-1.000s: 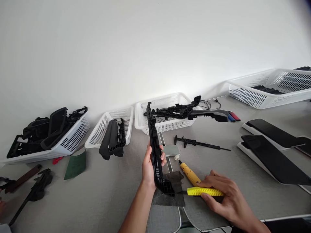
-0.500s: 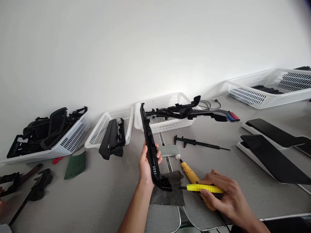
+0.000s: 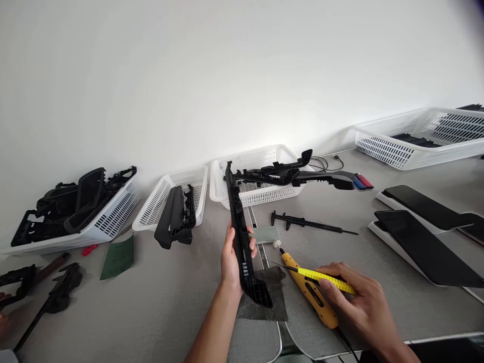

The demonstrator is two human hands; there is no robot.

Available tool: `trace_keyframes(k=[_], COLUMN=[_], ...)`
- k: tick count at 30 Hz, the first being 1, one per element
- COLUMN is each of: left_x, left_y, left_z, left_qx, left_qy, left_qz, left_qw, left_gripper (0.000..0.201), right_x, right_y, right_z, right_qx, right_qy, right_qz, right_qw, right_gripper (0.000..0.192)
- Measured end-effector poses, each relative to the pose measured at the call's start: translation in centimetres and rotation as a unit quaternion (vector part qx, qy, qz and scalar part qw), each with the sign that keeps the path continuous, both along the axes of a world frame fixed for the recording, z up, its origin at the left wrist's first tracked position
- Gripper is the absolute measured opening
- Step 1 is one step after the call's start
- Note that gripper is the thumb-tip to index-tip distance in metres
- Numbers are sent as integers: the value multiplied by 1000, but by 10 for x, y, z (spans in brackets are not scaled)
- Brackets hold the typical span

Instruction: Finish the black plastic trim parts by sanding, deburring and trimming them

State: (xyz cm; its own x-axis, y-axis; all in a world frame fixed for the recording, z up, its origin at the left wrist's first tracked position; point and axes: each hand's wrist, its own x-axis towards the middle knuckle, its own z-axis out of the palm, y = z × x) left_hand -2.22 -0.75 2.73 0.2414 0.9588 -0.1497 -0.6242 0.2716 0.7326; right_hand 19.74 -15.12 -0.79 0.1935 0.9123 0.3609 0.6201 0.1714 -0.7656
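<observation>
My left hand [image 3: 231,262] is wrapped around a long black plastic trim piece [image 3: 239,227], its ribbed inner side facing up and its curved end towards me. Between the fingers of my right hand [image 3: 355,297] is a yellow utility knife [image 3: 325,280]. Its thin blade points left, apart from the trim piece. Beneath the knife lies a yellow rotary tool [image 3: 310,292] with a white tip. A dark cloth-like sheet [image 3: 279,292] is on the table under the trim's curved end, and a grey-green flat block [image 3: 265,234] lies by my left fingertips.
Black calipers [image 3: 302,222] lie beyond the rotary tool. White baskets [image 3: 257,199] with black parts stand along the wall. Black-topped white stands [image 3: 427,247] are at right. A green sheet [image 3: 118,257] and another person's hand [image 3: 4,300] are at left.
The knife has moved up and right, away from the trim's curved end, its blade now angled upward. My left hand and the trim piece have shifted slightly right.
</observation>
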Motion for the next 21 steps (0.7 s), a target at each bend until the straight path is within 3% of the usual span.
trace_keyframes(k=[5, 8, 21], left_x=[2, 4, -3], left_y=[-7, -9, -4], left_z=[1, 2, 4], left_qx=[41, 53, 88], left_qy=[56, 56, 57], left_qz=[14, 10, 22], left_qw=[998, 997, 994], left_gripper=[52, 58, 50], right_x=[-2, -6, -7], right_y=[0, 3, 7], right_z=[4, 10, 8], right_qx=[27, 33, 1], right_qy=[2, -8, 6], right_qz=[95, 113, -85], right_qw=[995, 993, 996], right_gripper=[28, 26, 40])
